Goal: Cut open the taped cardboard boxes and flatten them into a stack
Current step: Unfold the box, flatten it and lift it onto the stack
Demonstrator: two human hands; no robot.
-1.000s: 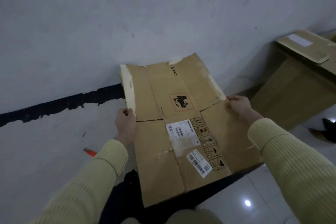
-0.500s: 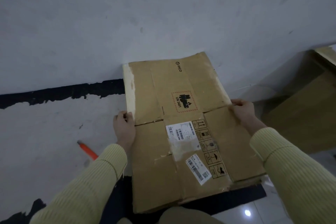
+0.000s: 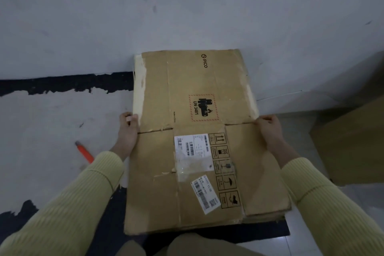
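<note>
1. I look down at a pale grey wall (image 3: 187,6) with a ragged black strip (image 3: 62,83) along its foot. The floor (image 3: 41,127) on the left is scuffed and pale, with glossy tiles (image 3: 299,122) on the right.
2. A dark mat (image 3: 270,229) lies at the near side. A stack (image 3: 266,217) of cardboard edges shows on it.
3. Left of the box (image 3: 207,89) the floor is open but for an orange-handled tool (image 3: 84,151) near my left sleeve. On the right a big carton (image 3: 353,147) stands apart, with a strip of tiles between.
4. The box is flattened, printed face up, on top of the stack. Its long axis runs from me toward the wall, logo end far. I cannot tell whether the far edge touches the wall.
5. The left hand (image 3: 127,131) grasps the left long edge at the middle crease, fingers curled on it. The right hand (image 3: 269,131) clasps the right long edge at the same crease.
</note>
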